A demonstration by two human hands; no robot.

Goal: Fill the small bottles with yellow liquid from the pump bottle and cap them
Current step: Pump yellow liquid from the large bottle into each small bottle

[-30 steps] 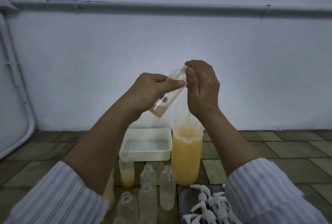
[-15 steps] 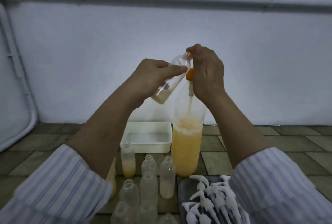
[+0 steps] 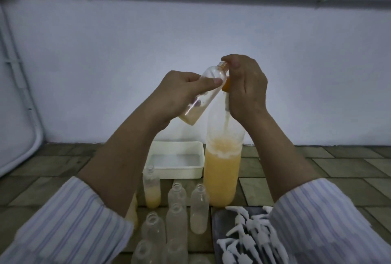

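Two hands were raised above a tiled floor. A small bottle [image 3: 202,92], tilted and holding a little yellow liquid, was gripped in the left hand [image 3: 179,92]. The right hand [image 3: 245,88] was curled over the pump bottle [image 3: 222,168] top, at the small bottle's mouth.

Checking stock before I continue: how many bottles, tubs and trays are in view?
Small bottles: 8 clearly seen, one of them held; more are hidden or cut off
Big bottle: 1
White tub: 1
Dark tray: 1
Total: 11
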